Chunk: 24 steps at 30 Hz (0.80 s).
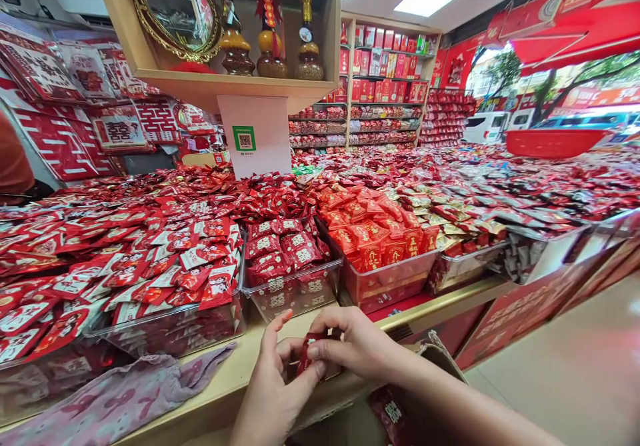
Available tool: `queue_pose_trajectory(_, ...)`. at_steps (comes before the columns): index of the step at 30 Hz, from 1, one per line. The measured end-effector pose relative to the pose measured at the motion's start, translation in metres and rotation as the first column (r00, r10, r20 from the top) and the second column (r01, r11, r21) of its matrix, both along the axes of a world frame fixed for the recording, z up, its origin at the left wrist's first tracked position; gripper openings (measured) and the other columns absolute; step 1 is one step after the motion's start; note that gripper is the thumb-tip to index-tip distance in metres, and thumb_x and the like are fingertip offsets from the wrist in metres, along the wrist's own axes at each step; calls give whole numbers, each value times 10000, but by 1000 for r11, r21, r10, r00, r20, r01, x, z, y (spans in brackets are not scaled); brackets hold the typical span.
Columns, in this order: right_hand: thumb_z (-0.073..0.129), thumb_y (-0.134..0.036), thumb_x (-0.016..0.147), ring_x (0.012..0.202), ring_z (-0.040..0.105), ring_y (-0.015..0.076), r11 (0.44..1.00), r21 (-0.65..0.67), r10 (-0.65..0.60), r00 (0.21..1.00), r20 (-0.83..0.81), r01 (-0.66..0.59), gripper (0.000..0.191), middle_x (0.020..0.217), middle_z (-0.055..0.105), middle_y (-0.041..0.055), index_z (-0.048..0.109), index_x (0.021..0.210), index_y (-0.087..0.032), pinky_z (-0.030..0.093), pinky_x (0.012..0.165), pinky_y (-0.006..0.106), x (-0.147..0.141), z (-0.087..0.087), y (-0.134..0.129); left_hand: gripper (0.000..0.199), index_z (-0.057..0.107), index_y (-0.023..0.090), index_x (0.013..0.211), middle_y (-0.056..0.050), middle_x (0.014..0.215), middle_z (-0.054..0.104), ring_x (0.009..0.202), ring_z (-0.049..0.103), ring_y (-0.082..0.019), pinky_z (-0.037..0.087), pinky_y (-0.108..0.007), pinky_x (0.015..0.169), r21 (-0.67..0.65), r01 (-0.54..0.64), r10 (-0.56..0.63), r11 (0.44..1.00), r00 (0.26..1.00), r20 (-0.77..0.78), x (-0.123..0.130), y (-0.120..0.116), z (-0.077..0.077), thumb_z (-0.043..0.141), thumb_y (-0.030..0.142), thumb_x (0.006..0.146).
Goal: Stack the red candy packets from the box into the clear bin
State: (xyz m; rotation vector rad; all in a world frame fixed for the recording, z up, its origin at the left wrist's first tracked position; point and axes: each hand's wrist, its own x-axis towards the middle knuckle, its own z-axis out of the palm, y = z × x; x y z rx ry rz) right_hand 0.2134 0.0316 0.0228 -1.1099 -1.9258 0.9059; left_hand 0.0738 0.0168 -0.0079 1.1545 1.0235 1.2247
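You have both hands together in front of the counter edge [245, 366], meeting on one small red sachet [303, 361]. Your left hand [275, 381] holds it from its side with thumb and fingers, while the index finger is raised away. Your right hand [353, 345] pinches it from the other side, the thumb lying over its face. The fingers cover much of the sachet, so I cannot tell if its wrapper is sealed.

Just beyond your hands stands the clear plastic bin [287, 301], with double-happiness packets [281, 249] heaped in it. Below your right forearm, an open cardboard box [444, 356] shows another dark red packet [391, 413].

In my judgement, the step in hand is handling this single sachet between the fingertips. The next move would call for one steady pinch, so that the other hand can loosen without dropping it.
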Motion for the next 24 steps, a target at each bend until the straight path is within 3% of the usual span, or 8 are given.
queue_pose_trajectory(4, 566, -237, 699, 633, 525, 107, 996, -2, 88, 991, 100, -88, 187, 721, 624, 11, 639, 848, -152, 389, 582, 201, 10, 11, -2, 677, 327, 249, 1185, -1, 703, 642, 565, 573, -157, 443, -255, 506, -28, 61, -62, 998, 998, -21, 0, -7, 8, 676, 276, 605)
queue_pose_trajectory(7, 544, -231, 713, 633, 538, 106, 992, 77, 88, 989, 123, -98, 146, 697, 625, 3, 643, 789, -156, 393, 588, 200, 21, 36, 3, 463, 522, 225, 1046, -54, 883, 650, 726, 592, -196, 461, -290, 627, 62, 31, -27, 998, 997, -66, -10, -3, 26, 663, 321, 616)
queue_pose_trajectory(9, 533, -235, 721, 645, 541, 105, 985, 172, -32, 996, 84, 17, 141, 700, 617, 4, 630, 780, -151, 396, 594, 200, 29, 57, 14, 285, 644, 214, 872, -67, 895, 654, 818, 574, -228, 420, -307, 753, 259, -90, 156, 962, 956, -248, -21, 8, 46, 655, 337, 616)
queue_pose_trajectory(11, 525, -225, 725, 643, 535, 105, 945, 282, -198, 977, 82, 168, 130, 690, 606, 4, 616, 779, -149, 394, 603, 208, 36, 77, 32, 201, 671, 237, 848, -60, 942, 649, 921, 534, -245, 335, -321, 869, 540, -25, 333, 842, 810, -482, -33, 28, 69, 592, 314, 680)
queue_pose_trajectory(12, 523, -215, 726, 642, 534, 107, 916, 331, -272, 957, 102, 225, 124, 686, 605, 5, 611, 782, -149, 393, 611, 213, 38, 84, 43, 235, 657, 246, 917, -57, 995, 641, 956, 518, -251, 311, -336, 886, 606, 81, 400, 791, 682, -613, -38, 39, 80, 533, 303, 727)
queue_pose_trajectory(14, 521, -191, 724, 657, 538, 116, 874, 400, -374, 908, 189, 277, 117, 695, 610, 13, 609, 790, -151, 391, 626, 221, 38, 94, 64, 287, 635, 240, 986, -63, 1016, 644, 923, 527, -257, 319, -357, 854, 583, 310, 467, 751, 376, -801, -43, 62, 94, 442, 278, 777)
queue_pose_trajectory(19, 507, -141, 719, 750, 575, 174, 897, 393, -410, 710, 573, 202, 144, 789, 638, 78, 622, 804, -130, 402, 637, 236, 23, 92, 94, 194, 696, 243, 772, -75, 697, 682, 749, 539, -253, 363, -331, 707, 438, 436, 404, 786, 175, -898, -42, 99, 98, 538, 184, 675)
queue_pose_trajectory(24, 495, -96, 712, 778, 598, 227, 928, 352, -344, 640, 687, 120, 173, 826, 643, 153, 637, 809, -81, 427, 657, 265, 10, 88, 94, 191, 693, 247, 683, -75, 639, 659, 709, 541, -237, 357, -308, 636, 358, 450, 372, 818, 60, -926, -40, 110, 96, 524, 161, 670)
